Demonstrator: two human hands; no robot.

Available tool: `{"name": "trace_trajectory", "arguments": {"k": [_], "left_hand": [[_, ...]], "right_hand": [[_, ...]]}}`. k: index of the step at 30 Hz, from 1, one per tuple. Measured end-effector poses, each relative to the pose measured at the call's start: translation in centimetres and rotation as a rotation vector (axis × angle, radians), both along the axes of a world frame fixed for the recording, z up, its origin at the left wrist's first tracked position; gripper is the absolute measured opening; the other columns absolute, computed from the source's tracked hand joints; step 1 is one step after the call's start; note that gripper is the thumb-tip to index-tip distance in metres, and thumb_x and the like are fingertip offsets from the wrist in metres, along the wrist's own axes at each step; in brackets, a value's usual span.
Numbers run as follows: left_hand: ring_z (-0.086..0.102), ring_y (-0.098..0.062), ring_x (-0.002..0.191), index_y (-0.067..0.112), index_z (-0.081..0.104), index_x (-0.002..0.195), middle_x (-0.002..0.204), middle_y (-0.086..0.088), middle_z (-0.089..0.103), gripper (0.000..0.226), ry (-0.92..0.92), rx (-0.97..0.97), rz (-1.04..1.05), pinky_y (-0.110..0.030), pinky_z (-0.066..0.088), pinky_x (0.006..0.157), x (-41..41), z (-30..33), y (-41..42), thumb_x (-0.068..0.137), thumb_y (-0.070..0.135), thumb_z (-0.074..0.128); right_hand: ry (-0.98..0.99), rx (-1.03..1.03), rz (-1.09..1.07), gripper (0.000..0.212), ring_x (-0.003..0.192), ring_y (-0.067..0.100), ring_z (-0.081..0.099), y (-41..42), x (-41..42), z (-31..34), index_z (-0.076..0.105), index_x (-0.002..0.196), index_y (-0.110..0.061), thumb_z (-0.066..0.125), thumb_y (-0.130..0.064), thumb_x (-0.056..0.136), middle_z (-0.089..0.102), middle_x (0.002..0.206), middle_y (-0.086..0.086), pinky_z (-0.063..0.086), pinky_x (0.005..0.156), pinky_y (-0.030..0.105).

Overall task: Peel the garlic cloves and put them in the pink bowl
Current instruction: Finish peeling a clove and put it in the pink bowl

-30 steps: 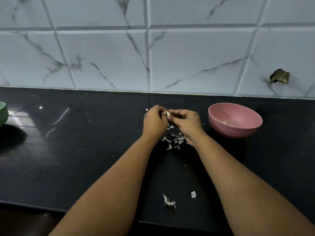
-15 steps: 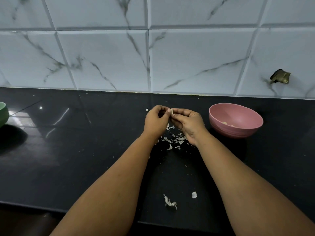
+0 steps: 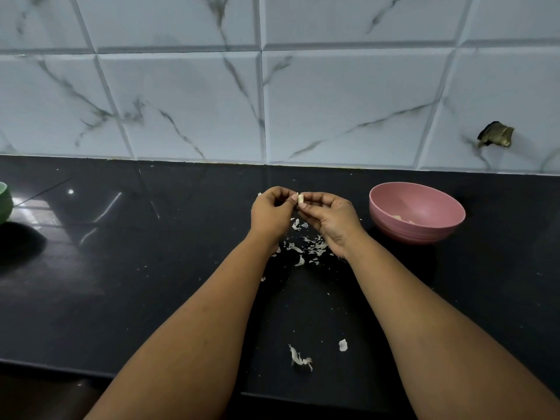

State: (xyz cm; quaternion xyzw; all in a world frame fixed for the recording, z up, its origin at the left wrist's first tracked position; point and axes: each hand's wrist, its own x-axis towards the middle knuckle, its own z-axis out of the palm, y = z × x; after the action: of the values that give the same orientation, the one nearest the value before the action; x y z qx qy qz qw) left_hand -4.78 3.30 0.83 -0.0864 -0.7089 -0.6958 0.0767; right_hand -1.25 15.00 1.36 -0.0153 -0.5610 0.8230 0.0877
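Head view: both hands – left (image 3: 272,212), right (image 3: 330,219) – pinch one clove (image 3: 301,198) above the desk (image 3: 151,268), skins (image 3: 306,247) below. Bowl (image 3: 416,213) holds a few pieces – looks partway done.

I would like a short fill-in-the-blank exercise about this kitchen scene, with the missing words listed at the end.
1. Both hands, the left hand and the right hand, pinch one garlic ____ between their fingertips.
2. The pink bowl stands on the person's ____ side.
3. Scraps of peeled skin lie on the ____ countertop.
4. At the left edge of the view, part of a ____ bowl shows.

Missing words: clove; right; black; green
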Motion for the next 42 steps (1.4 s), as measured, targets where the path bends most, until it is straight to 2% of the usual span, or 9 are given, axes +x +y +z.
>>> {"name": "trace_trajectory", "arguments": {"k": [12,18,23,27,29,32,35,37,42], "left_hand": [[0.059,-0.010,0.074,0.014,0.063,0.085,0.080,0.001,0.065,0.015,-0.042,-0.034,0.013,-0.032,0.052,0.076,0.0,-0.1,0.3,0.098,0.015,0.057],[0.048,-0.014,0.067,0.013,0.058,0.074,0.070,0.002,0.056,0.023,-0.144,-0.048,0.016,-0.031,0.040,0.063,0.9,0.5,0.4,0.093,0.014,0.045],[0.037,-0.021,0.063,0.012,0.043,0.061,0.062,-0.006,0.040,0.034,-0.073,-0.203,0.109,-0.036,0.033,0.062,0.6,0.7,-0.2,0.093,0.023,0.045],[0.040,-0.015,0.052,0.002,0.059,0.063,0.052,-0.003,0.045,0.047,-0.051,-0.413,0.166,-0.026,0.034,0.054,0.0,0.0,-0.6,0.095,0.036,0.058],[0.055,-0.011,0.062,0.006,0.075,0.083,0.065,0.000,0.063,0.033,-0.010,-0.448,0.157,-0.023,0.041,0.063,-0.1,-0.2,-0.6,0.095,0.032,0.061],[0.062,-0.007,0.092,0.019,0.066,0.127,0.115,0.004,0.064,0.032,0.054,-0.468,0.131,-0.020,0.043,0.086,0.0,-0.1,-0.5,0.094,0.019,0.063],[0.067,-0.011,0.081,0.020,0.075,0.100,0.091,0.007,0.072,0.013,0.058,-0.353,0.108,-0.033,0.055,0.085,0.3,0.0,-0.3,0.094,0.026,0.065],[0.067,-0.013,0.069,0.020,0.074,0.078,0.073,0.003,0.072,0.019,0.072,-0.325,0.104,-0.031,0.057,0.073,0.4,0.0,-0.2,0.091,0.034,0.069],[0.059,-0.002,0.059,0.016,0.075,0.084,0.068,0.006,0.069,0.012,0.039,-0.215,0.015,-0.022,0.050,0.061,0.5,-0.2,0.1,0.084,0.028,0.078]], "right_hand": [[-0.015,-0.027,0.034,0.021,0.083,0.016,0.072,0.1,-0.1,0.0,0.067,0.105,0.004,0.064,0.009,0.085,0.072,0.094,0.013,0.058,0.077,0.022],[-0.031,-0.008,-0.007,0.012,0.076,0.015,0.071,-0.1,0.1,0.5,0.070,0.094,0.000,0.063,0.006,0.087,0.073,0.083,0.012,0.058,0.072,0.023],[-0.011,0.064,-0.102,0.005,0.073,0.018,0.072,-0.1,0.1,0.6,0.071,0.086,-0.001,0.067,0.000,0.087,0.072,0.080,0.013,0.060,0.069,0.025],[-0.014,0.144,-0.146,0.004,0.071,0.019,0.072,0.1,-0.1,0.5,0.071,0.086,-0.001,0.069,-0.004,0.086,0.072,0.077,0.016,0.058,0.065,0.024],[-0.007,0.220,-0.180,0.006,0.070,0.019,0.072,0.1,-0.3,0.3,0.072,0.083,-0.003,0.067,-0.005,0.088,0.072,0.077,0.016,0.057,0.062,0.023],[0.027,0.462,-0.272,0.012,0.069,0.018,0.073,0.2,-0.6,-0.1,0.072,0.079,-0.009,0.065,-0.006,0.088,0.073,0.078,0.011,0.060,0.066,0.029],[0.040,0.639,-0.316,0.010,0.067,0.015,0.072,0.4,-0.9,-0.6,0.075,0.081,-0.011,0.067,-0.013,0.087,0.073,0.075,0.005,0.061,0.070,0.034],[0.057,0.781,-0.370,0.011,0.070,0.014,0.070,0.6,-1.1,-0.8,0.075,0.080,-0.017,0.068,-0.023,0.087,0.073,0.075,-0.003,0.059,0.072,0.032],[0.082,0.841,-0.403,0.012,0.079,0.008,0.065,0.9,-1.1,-0.8,0.075,0.083,-0.020,0.064,-0.021,0.089,0.072,0.083,-0.007,0.053,0.074,0.024]]}}
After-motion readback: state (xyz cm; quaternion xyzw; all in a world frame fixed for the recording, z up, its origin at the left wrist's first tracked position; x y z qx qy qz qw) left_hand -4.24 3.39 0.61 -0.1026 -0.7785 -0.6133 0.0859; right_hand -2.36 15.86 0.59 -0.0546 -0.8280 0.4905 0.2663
